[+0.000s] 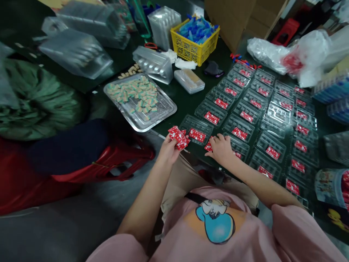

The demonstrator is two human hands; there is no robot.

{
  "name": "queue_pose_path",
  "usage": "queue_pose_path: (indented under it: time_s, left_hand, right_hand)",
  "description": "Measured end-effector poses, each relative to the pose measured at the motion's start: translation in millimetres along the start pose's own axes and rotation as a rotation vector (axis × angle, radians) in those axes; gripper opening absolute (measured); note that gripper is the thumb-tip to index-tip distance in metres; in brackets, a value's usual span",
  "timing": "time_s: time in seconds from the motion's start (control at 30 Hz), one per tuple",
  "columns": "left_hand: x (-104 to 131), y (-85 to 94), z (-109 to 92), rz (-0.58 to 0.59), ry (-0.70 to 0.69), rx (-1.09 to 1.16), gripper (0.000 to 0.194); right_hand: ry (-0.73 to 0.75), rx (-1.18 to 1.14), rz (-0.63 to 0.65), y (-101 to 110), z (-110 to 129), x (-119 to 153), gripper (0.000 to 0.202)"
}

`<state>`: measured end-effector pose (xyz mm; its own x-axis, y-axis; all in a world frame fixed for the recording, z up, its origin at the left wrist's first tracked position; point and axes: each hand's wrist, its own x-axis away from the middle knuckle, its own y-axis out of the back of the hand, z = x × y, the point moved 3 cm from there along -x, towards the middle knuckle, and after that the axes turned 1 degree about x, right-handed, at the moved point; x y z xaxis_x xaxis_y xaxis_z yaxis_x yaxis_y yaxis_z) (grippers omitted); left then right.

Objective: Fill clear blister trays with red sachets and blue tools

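Note:
My left hand is closed on several small red packets with white marks, held just off the table's front edge. On the table, my right hand has its fingers spread over another red packet; its fingertips touch or nearly touch it. Between the two hands lies a clear plastic tray with a red packet in it. Rows of similar clear trays, most with one red packet each, stretch away to the right and back. My right hand partly covers the front tray beneath it.
A metal tray of small striped pieces stands at the left. Behind are a yellow basket of blue items, a clear box and stacked plastic trays. A tub stands far right; a red stool is at the left.

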<state>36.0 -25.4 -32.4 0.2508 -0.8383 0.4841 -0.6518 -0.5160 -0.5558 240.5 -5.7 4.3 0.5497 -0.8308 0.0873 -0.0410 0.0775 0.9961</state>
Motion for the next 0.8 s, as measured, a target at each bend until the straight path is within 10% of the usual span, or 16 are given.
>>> queue_pose_path:
  time_s: [0.33, 0.53, 0.8]
  left_hand:
    - [18, -7.0, 0, 0.003, -0.006, -0.16, 0.043]
    - [45, -24.8, 30, 0.073, 0.032, -0.251, 0.044]
    - [69, -71.6, 66, 0.146, 0.144, -0.311, 0.044]
  right_hand:
    - [0.032, -0.191, 0.016, 4, 10, 19, 0.021]
    - [0.013, -0.389, -0.328, 30, 2, 41, 0.039]
    - [0.165, -0.487, -0.481, -4, 8, 69, 0.048]
